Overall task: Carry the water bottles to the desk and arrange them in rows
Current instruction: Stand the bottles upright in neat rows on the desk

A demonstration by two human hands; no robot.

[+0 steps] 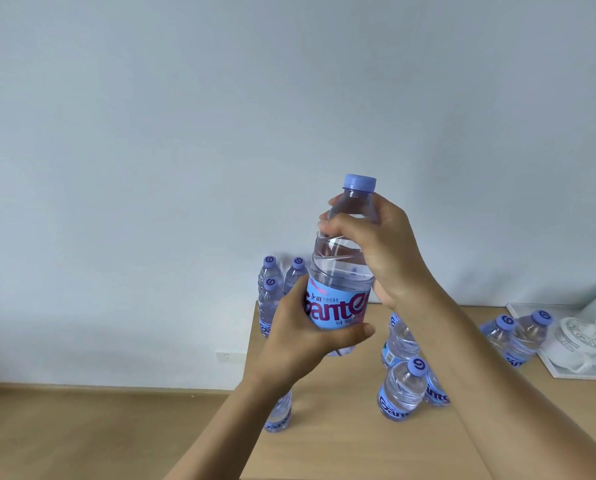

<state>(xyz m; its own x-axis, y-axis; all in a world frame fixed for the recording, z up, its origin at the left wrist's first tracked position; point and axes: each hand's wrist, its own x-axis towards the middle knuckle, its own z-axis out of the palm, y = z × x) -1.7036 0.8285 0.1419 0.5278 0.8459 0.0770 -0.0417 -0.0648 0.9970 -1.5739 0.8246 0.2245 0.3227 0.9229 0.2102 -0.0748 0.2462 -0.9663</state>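
A pale wall point(185, 133) fills the upper two thirds of the frame, with a wood floor point(81, 434) running along the lower left and a small white socket point(225, 357) low on the wall just left of centre. The light wooden surface point(341, 445) takes up the lower right of the frame, its left edge running down from the centre.

Two bare forearms rise from the bottom edge toward the centre. Between them a held bottle point(341, 271) stands upright in the air above the surface, clear, with a blue label and a lilac cap point(360, 182) at centre frame. The right hand point(383, 251) wraps the bottle's shoulder and neck from the right, its fingers point(334, 226) curled round the front. The left hand point(303, 337) cups the lower body from the left, thumb pressed across the label's bottom edge and the other fingers curled behind, out of sight.

At the right edge of the frame lies a white tray point(566, 372) with white ornate pieces on it. Just left of it stand two bottles point(518, 337) side by side. Three bottles point(272, 292) cluster at the surface's far left corner, partly behind the left hand. Below the right forearm, right of centre, a front bottle point(402, 393) stands with others partly hidden behind it. One more bottle point(279, 414) shows under the left wrist at the surface's left edge.
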